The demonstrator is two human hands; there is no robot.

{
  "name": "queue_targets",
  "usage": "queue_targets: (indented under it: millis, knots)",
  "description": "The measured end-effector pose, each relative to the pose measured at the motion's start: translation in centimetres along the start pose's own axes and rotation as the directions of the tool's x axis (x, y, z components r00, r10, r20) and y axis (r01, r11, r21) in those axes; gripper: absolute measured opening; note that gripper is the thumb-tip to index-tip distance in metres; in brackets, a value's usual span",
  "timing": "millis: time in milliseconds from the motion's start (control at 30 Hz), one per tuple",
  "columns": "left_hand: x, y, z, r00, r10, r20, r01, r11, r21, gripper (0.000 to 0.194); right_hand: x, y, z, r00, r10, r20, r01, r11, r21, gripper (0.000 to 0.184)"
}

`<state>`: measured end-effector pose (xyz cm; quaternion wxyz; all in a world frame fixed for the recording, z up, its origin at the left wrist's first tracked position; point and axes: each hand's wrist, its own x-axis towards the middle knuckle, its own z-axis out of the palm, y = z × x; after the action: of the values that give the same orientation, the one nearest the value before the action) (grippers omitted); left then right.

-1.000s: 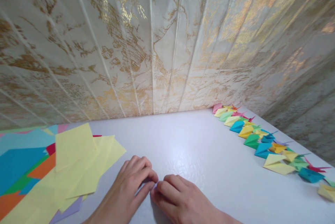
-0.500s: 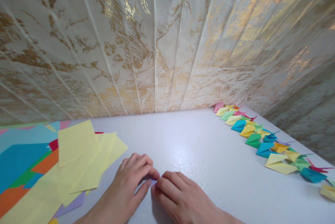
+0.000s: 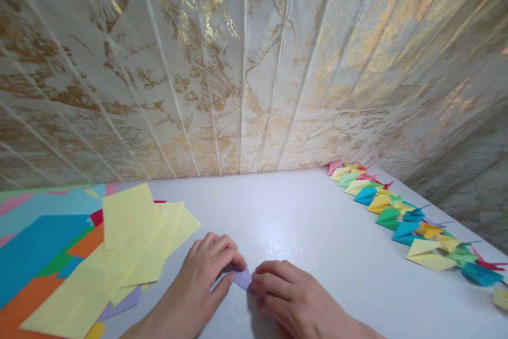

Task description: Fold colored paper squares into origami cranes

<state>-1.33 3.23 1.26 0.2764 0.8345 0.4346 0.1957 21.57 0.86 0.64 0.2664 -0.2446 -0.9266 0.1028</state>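
A small folded piece of lavender origami paper (image 3: 242,278) is between my two hands, low in the middle of the view. My left hand (image 3: 208,270) pinches its left end between thumb and fingertips. At the right end, the curled fingers of my right hand (image 3: 288,291) close on the paper. Most of its outline is hidden by my fingers, so its exact folded shape cannot be made out. Both wrists rest low over the white table (image 3: 254,212).
On the left, loose paper sheets lie overlapped, with pale yellow ones (image 3: 130,238) on top of blue (image 3: 43,238) and orange ones (image 3: 35,296). Several folded paper cranes (image 3: 405,230) line the right edge. A gold-patterned curtain (image 3: 222,90) hangs behind the table.
My hands have drawn slightly apart, the right one moving right, so more of the lavender paper shows between them. The whole view has shifted a little.
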Motion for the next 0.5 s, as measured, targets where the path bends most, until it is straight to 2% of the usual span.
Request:
queue_targets:
  millis: [67, 133, 233, 333, 500]
  knots:
    - [-0.1, 0.1, 0.0, 1.000, -0.003, 0.001, 0.003, 1.000, 0.004, 0.015, 0.0, 0.1, -0.8, 0.997, 0.080, 0.017, -0.081, 0.984, 0.158, 0.023]
    - [-0.2, 0.1, 0.2, 1.000, -0.006, -0.012, 0.006, 1.000, 0.012, 0.014, 0.1, 0.1, -0.9, 0.988, 0.156, -0.001, -0.152, 0.962, 0.225, 0.028]
    - [-0.3, 0.0, 0.5, 0.999, 0.001, -0.045, 0.000, 1.000, 0.028, 0.012, 0.3, -0.1, 0.2, 0.979, 0.204, -0.003, -0.200, 0.965, 0.167, 0.031]
    - [-0.6, -0.1, 0.8, 0.997, 0.031, -0.070, -0.029, 0.999, 0.030, 0.012, 1.0, -0.3, 1.5, 0.967, 0.248, 0.054, -0.251, 0.967, 0.050, 0.032]
    - [-1.3, -0.4, 0.7, 0.988, 0.056, -0.143, -0.055, 0.998, 0.007, 0.022, 2.4, -0.4, 1.4, 0.931, 0.349, 0.106, -0.350, 0.937, -0.009, 0.035]
